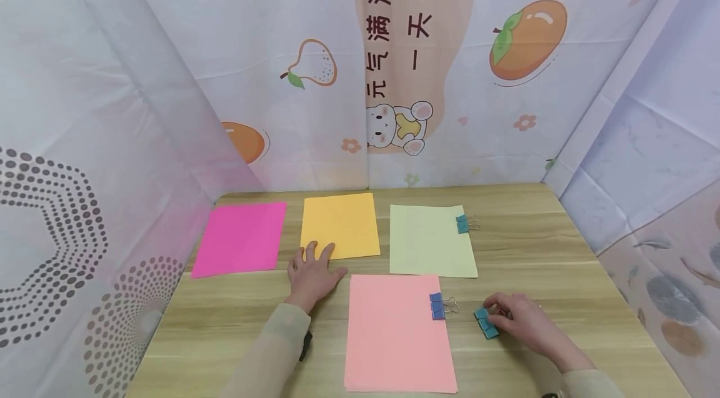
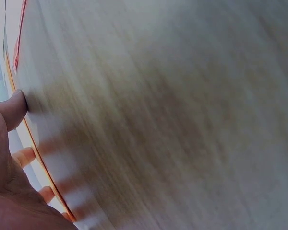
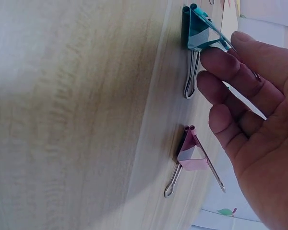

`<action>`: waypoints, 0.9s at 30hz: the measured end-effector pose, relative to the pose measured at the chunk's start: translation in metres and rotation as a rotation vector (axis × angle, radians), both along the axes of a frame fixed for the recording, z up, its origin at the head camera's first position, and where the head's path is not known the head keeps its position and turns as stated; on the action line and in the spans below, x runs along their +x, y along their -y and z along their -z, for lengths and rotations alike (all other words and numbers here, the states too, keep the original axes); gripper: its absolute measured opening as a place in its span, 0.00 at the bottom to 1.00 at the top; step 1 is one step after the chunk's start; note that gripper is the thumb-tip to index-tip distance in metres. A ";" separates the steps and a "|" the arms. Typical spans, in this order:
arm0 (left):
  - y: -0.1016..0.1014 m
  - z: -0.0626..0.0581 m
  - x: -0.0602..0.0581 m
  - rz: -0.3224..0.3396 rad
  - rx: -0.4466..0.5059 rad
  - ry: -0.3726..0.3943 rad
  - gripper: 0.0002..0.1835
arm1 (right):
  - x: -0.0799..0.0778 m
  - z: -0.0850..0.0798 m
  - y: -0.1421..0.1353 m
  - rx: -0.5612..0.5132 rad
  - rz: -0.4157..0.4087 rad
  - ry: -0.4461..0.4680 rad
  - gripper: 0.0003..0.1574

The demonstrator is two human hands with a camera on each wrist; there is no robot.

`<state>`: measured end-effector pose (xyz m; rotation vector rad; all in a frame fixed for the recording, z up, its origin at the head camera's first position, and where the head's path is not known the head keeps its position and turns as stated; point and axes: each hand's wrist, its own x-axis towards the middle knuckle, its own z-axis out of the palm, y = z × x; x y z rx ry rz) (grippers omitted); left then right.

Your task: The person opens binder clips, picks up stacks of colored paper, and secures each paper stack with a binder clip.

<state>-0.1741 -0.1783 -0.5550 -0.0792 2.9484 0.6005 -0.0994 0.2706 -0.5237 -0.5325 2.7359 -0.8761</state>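
My left hand (image 1: 314,276) rests its fingertips on the near edge of the orange-yellow paper (image 1: 340,223), fingers spread. In the left wrist view the thumb (image 2: 14,110) is over the table beside that paper's orange edge. At the right, my right hand (image 1: 523,320) pinches a teal binder clip (image 3: 198,31) by a wire handle between thumb and fingers; the clip is at the table surface. A pink binder clip (image 3: 189,155) stands on the table beside the right hand, mostly hidden behind it in the head view.
Between the hands lies a salmon-pink paper stack (image 1: 396,335) with a blue binder clip (image 1: 437,306) on its right edge. Behind it is pale green paper (image 1: 430,242) with a teal clip (image 1: 462,223). Magenta paper (image 1: 242,238) lies at the left. Printed curtains (image 1: 270,4) surround the table.
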 end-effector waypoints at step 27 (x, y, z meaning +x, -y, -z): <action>-0.001 -0.001 -0.001 -0.015 0.026 0.014 0.38 | -0.006 0.002 0.005 0.030 0.044 -0.001 0.08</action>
